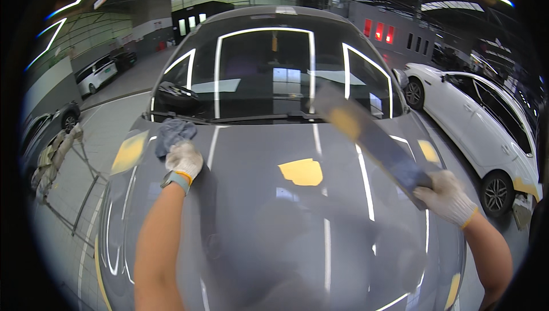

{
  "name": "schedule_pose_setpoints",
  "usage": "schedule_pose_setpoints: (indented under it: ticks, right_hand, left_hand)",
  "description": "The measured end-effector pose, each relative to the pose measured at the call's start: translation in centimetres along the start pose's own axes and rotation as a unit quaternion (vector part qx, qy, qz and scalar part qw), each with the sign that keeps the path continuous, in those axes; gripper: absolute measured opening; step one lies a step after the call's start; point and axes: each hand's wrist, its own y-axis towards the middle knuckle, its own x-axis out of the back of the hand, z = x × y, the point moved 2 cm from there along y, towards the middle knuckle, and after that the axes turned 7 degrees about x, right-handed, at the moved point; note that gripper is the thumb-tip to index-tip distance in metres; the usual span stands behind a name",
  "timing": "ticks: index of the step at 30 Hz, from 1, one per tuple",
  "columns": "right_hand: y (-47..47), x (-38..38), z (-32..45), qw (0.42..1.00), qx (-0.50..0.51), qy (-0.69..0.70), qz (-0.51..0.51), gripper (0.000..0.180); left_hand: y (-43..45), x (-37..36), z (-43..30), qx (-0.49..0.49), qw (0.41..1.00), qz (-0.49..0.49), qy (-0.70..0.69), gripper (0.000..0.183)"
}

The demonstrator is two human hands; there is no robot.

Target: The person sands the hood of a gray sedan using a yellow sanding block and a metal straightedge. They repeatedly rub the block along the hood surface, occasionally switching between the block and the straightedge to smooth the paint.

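Observation:
A grey car's hood [257, 225] fills the view below me, with a yellow filler patch [302, 172] near its middle and another yellow patch [130, 152] by the left fender. My left hand [184, 159], in a white knit glove, holds a crumpled blue-grey cloth [173, 134] on the hood's upper left. In my right hand [446, 197], also gloved, is the end of a long flat sanding board [377, 148]. It is blurred, slants up to the left in front of the windshield, and bears a yellow smear near its far end.
The windshield [257, 75] and wipers [240, 119] lie beyond the hood. A white car [476, 113] stands close on the right. On the left are a metal stand [85, 191] with rumpled covering material [55, 161] and a dark car [47, 126].

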Motion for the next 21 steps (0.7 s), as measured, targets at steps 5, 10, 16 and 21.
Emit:
schedule_pose_setpoints:
  ticks: [5,10,16,21]
  right_hand:
    - [6.4,-2.9,3.8,0.983,0.124,-0.137,0.01,0.022]
    - [13.7,-6.2,9.8,0.946,0.274,-0.175,0.016,0.026]
    - [17.7,-8.8,12.9,0.948,0.294,-0.122,0.011,0.036]
    - [18.3,-9.0,11.9,0.954,0.284,-0.093,0.031,0.04]
  left_hand:
    - [-11.4,11.3,-7.0,-0.348,0.695,-0.37,-0.509,0.058]
    - [-16.4,15.0,-12.2,-0.458,0.884,-0.003,-0.095,0.051]
    - [-13.1,10.4,-14.1,-0.372,0.927,0.043,-0.018,0.049]
    - [-12.9,9.1,-14.7,-0.367,0.929,0.031,-0.045,0.041]
